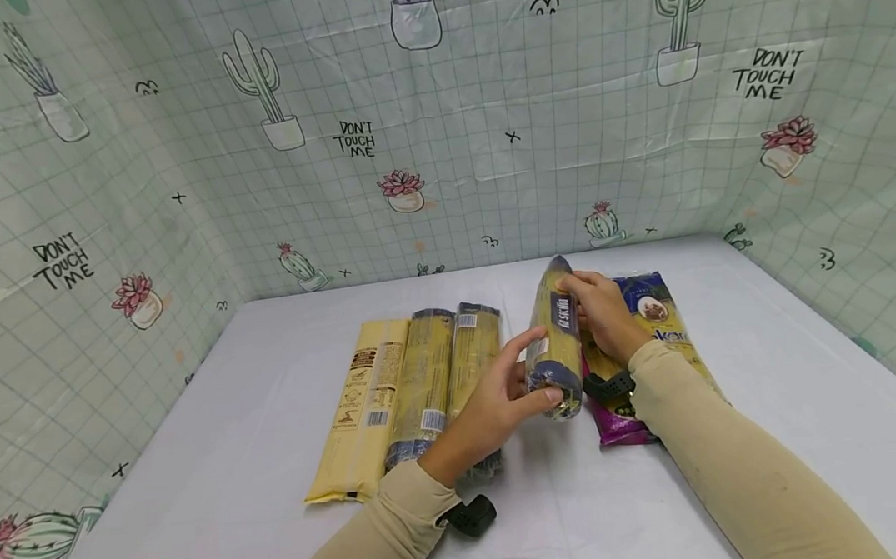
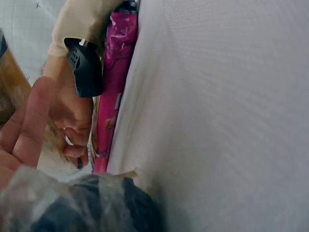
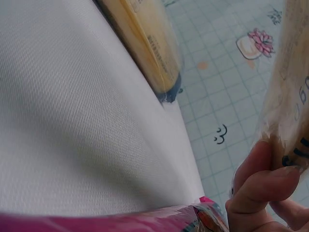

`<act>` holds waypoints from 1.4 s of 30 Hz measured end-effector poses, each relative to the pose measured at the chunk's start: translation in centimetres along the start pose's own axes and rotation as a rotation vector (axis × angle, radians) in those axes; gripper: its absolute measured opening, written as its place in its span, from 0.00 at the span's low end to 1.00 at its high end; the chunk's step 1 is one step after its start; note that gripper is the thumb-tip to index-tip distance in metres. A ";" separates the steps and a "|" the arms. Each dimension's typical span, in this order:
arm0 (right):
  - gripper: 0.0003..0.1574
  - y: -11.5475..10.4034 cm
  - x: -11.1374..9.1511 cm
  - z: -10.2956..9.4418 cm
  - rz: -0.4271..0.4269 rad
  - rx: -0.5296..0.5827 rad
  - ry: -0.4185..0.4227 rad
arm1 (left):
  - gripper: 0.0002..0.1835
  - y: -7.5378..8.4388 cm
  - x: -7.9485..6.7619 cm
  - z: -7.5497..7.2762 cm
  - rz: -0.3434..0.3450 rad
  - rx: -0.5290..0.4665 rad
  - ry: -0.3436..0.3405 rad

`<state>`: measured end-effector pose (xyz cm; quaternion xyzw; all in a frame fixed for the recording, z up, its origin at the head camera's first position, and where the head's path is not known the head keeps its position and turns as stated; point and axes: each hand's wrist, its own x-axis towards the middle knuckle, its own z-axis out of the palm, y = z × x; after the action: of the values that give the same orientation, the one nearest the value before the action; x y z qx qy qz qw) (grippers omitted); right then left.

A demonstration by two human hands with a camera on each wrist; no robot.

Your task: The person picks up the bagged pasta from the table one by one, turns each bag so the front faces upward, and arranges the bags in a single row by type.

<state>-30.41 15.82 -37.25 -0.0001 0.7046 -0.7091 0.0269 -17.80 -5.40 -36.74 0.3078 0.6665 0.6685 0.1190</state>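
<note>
Both hands hold a clear packet of spaghetti [image 1: 555, 341] with dark blue ends and a blue "la sicilia" label, tilted above the table. My left hand [image 1: 498, 394] grips its lower end, thumb on the near end and fingers along the left side. Near the top, my right hand [image 1: 603, 306] grips the right side, its thumb over the front. The right wrist view shows those curled fingers [image 3: 270, 186] against the clear wrap. To the left lie two similar spaghetti packets [image 1: 420, 372] [image 1: 475, 345], side by side; the left forearm covers part of them.
A cream-yellow packet [image 1: 359, 408] with brown print lies at the row's left end. Under the right forearm lies a blue, yellow and magenta pasta packet [image 1: 644, 296]. The white table [image 1: 238, 455] meets a cactus-print cloth [image 1: 465, 145] at the back and sides.
</note>
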 end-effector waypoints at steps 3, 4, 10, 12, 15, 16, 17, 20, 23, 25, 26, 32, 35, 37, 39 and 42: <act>0.45 0.1 0.0 0.0 -0.002 -0.020 0.001 | 0.43 -0.1 0.0 0.0 -0.047 -0.020 -0.019; 0.46 0.1 -0.1 -0.1 -0.003 -0.031 0.001 | 0.44 0.0 0.0 0.1 -0.061 -0.028 -0.024; 0.46 0.2 -0.2 0.0 0.002 -0.101 0.031 | 0.57 -0.2 0.1 0.3 -0.126 -0.024 -0.052; 0.46 0.3 -0.1 0.0 0.007 -0.121 0.046 | 0.61 -0.3 0.2 0.3 -0.138 -0.011 -0.056; 0.45 0.3 0.0 0.0 0.015 -0.138 0.064 | 0.64 -0.4 0.3 0.3 -0.152 -0.009 -0.054; 0.45 0.3 0.0 0.0 0.017 -0.140 0.066 | 0.64 -0.4 0.4 0.3 -0.154 -0.011 -0.050; 0.45 0.3 0.0 0.0 0.018 -0.140 0.067 | 0.62 -0.4 0.4 0.3 -0.161 -0.004 -0.044; 0.45 0.3 0.0 0.0 0.009 -0.140 0.082 | 0.55 -0.3 0.4 0.4 -0.195 0.018 -0.022; 0.44 0.3 0.1 0.0 -0.017 -0.146 0.107 | 0.50 0.0 0.4 0.6 -0.239 0.063 -0.005; 0.44 0.3 0.2 0.0 -0.041 -0.151 0.131 | 0.50 0.1 0.4 0.7 -0.261 0.094 -0.003; 0.43 0.3 0.2 0.0 -0.052 -0.153 0.142 | 0.50 0.2 0.4 0.8 -0.267 0.108 -0.006; 0.42 0.2 0.2 0.1 -0.095 -0.170 0.202 | 0.53 0.1 0.4 0.9 -0.278 0.092 -0.020; 0.42 0.1 0.1 0.2 -0.093 -0.157 0.215 | 0.52 0.0 0.4 0.8 -0.264 0.067 -0.017; 0.42 -0.1 0.0 0.2 -0.091 -0.145 0.219 | 0.51 -0.1 0.4 0.7 -0.257 0.052 -0.014; 0.42 -0.1 0.0 0.1 -0.090 -0.136 0.214 | 0.51 -0.2 0.4 0.6 -0.256 0.034 -0.010; 0.42 -0.1 -0.1 0.0 -0.095 -0.122 0.190 | 0.51 -0.3 0.3 0.5 -0.255 0.010 -0.005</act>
<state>-30.29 15.83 -37.15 0.0322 0.7450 -0.6622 -0.0736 -17.87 -4.77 -37.03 0.2229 0.7031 0.6439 0.2032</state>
